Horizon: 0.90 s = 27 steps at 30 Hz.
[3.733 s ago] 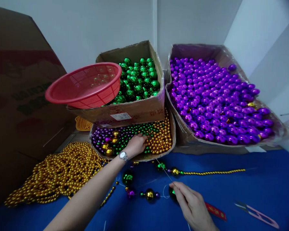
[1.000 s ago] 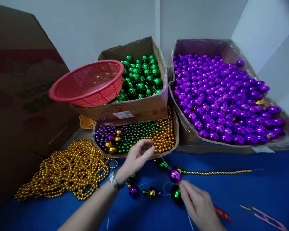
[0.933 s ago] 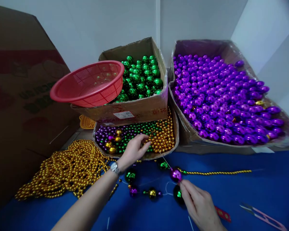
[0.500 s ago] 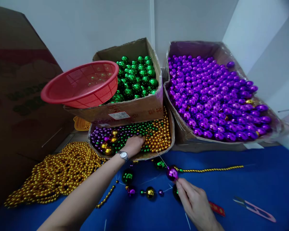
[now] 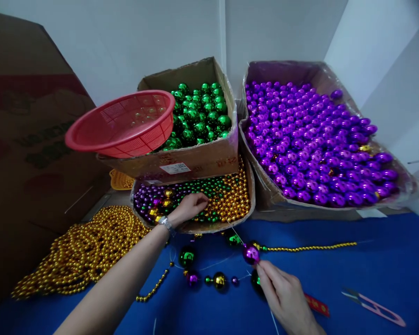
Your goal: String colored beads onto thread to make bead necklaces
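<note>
My left hand (image 5: 189, 207), a watch on its wrist, is over the low box (image 5: 250, 211) of small beads. Its fingers are curled together near the border between green and gold beads (image 5: 230, 200); whatever they pinch is hidden. My right hand (image 5: 284, 291) grips a large purple bead (image 5: 251, 253) between thumb and fingers, with a pale string rising from it towards the box. Around it on the blue table lies a strung loop with a green bead (image 5: 186, 256), a gold bead (image 5: 219, 280) and smaller ones. Another dark green bead (image 5: 256, 280) is partly behind my right hand.
Green balls (image 5: 199, 128) fill a carton, with a red basket (image 5: 120, 123) on its edge. Purple balls (image 5: 307, 144) fill the right carton. Gold bead strands (image 5: 84, 251) are heaped left. Pink thread snips (image 5: 373, 307) lie right, near a red strip (image 5: 317, 305).
My left hand has lifted slightly and its wrist has turned, with the fingers drawn together above the beads. My right hand still grips the purple bead. The view has shifted slightly.
</note>
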Tool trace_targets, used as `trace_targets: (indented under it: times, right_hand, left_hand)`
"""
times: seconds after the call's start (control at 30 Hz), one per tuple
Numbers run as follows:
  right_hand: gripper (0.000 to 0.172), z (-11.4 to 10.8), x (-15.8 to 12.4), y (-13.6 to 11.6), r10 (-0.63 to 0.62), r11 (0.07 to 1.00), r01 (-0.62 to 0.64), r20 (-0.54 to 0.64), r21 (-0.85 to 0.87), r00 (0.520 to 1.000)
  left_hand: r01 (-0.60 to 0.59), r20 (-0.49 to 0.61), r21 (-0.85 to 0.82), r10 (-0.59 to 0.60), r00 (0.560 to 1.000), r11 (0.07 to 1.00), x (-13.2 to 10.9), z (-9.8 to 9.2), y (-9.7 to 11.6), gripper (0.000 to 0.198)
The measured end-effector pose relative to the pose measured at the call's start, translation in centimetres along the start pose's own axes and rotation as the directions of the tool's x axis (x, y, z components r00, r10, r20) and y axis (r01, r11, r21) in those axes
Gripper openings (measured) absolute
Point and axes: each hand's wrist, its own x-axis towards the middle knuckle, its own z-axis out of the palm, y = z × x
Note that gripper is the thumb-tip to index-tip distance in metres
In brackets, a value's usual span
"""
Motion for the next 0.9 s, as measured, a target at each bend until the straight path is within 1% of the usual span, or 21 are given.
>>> trace_targets:
  times: [0.07, 0.17, 0.27, 0.33, 0.4, 0.47, 0.53, 0.57, 0.6, 0.63, 0.67, 0.7, 0.73, 0.77, 0.8, 0.83, 0.9]
  right_hand:
    - [0.027, -0.4, 0.2, -0.2, 0.02, 1.0, -0.02, 0.0, 0.008, 1.0]
    - [0.029, -1.8, 0.8, -0.8, 0.08, 0.995, -0.081, 0.024, 0.057, 0.997]
    - [0.031, -3.4, 1.3, -1.1, 0.189, 0.969, -0.197, 0.067, 0.151, 0.98]
    - [0.034, -4.2, 1.4, -0.8, 0.262, 0.934, -0.274, 0.084, 0.229, 0.961]
    - [0.037, -4.7, 1.2, -0.4, 0.323, 0.889, -0.334, 0.088, 0.312, 0.942]
    - [0.039, -5.1, 1.0, 0.0, 0.37, 0.851, -0.371, 0.077, 0.372, 0.926]
    - [0.036, -5.6, 0.9, -0.1, 0.375, 0.851, -0.372, 0.068, 0.372, 0.925]
    - [0.034, -5.8, 0.8, -0.3, 0.36, 0.865, -0.361, 0.071, 0.348, 0.93]
    - [0.031, -5.9, 0.8, -0.5, 0.329, 0.888, -0.338, 0.08, 0.311, 0.941]
    - [0.028, -5.8, 0.8, -0.9, 0.285, 0.916, -0.301, 0.097, 0.265, 0.954]
    - [0.026, -5.6, 0.8, -1.2, 0.234, 0.942, -0.254, 0.112, 0.219, 0.966]
    - [0.026, -5.3, 0.7, -1.4, 0.182, 0.963, -0.203, 0.127, 0.176, 0.975]
    - [0.027, -4.9, 0.7, -1.6, 0.136, 0.978, -0.156, 0.14, 0.139, 0.981]
    - [0.027, -4.4, 0.6, -1.8, 0.101, 0.987, -0.118, 0.149, 0.109, 0.984]
    - [0.027, -3.8, 0.6, -1.8, 0.08, 0.992, -0.094, 0.155, 0.086, 0.985]
    - [0.026, -3.4, 0.5, -1.8, 0.068, 0.995, -0.08, 0.159, 0.067, 0.985]
    - [0.024, -2.6, 0.4, -1.7, 0.052, 0.998, -0.059, 0.162, 0.037, 0.985]
  left_hand:
    - [-0.036, 0.055, 0.014, 0.035, 0.998, 0.999, -0.2, 0.4, 0.3, 0.023]
    - [-0.086, 0.144, 0.022, 0.082, 0.986, 0.996, 0.0, 1.3, 1.3, 0.018]
    - [-0.115, 0.196, 0.02, 0.109, 0.974, 0.993, 0.7, 2.0, 2.0, 0.016]
    - [-0.127, 0.208, 0.013, 0.122, 0.97, 0.992, 1.1, 2.2, 2.0, 0.018]
    - [-0.129, 0.197, -0.003, 0.127, 0.972, 0.992, 1.4, 2.0, 2.0, 0.02]
    - [-0.123, 0.164, -0.027, 0.126, 0.978, 0.992, 1.2, 1.7, 2.1, 0.021]
    - [-0.116, 0.109, -0.042, 0.12, 0.987, 0.992, 0.6, 1.2, 2.6, 0.022]
    - [-0.093, 0.06, -0.113, 0.1, 0.993, 0.989, 0.2, 1.0, 3.0, 0.023]
    - [-0.058, 0.003, -0.249, 0.061, 0.998, 0.967, -0.4, 0.7, 3.5, 0.024]
    - [-0.019, -0.048, -0.441, -0.002, 0.999, 0.897, -0.9, 0.6, 4.0, 0.026]
    - [0.015, -0.074, -0.655, -0.083, 0.994, 0.755, -1.6, 0.5, 4.5, 0.027]
    - [0.038, -0.062, -0.83, -0.159, 0.985, 0.557, -2.2, 0.5, 5.1, 0.027]
    - [0.053, -0.025, -0.934, -0.211, 0.977, 0.354, -2.8, 0.6, 5.6, 0.026]
    - [0.067, 0.019, -0.978, -0.237, 0.971, 0.198, -3.3, 0.8, 6.0, 0.024]
    - [0.081, 0.057, -0.993, -0.25, 0.967, 0.088, -3.8, 1.0, 6.3, 0.023]
    - [0.091, 0.083, -0.996, -0.257, 0.963, 0.017, -4.2, 1.2, 6.6, 0.021]
    - [0.094, 0.104, -0.994, -0.259, 0.96, -0.05, -4.8, 1.5, 6.9, 0.018]
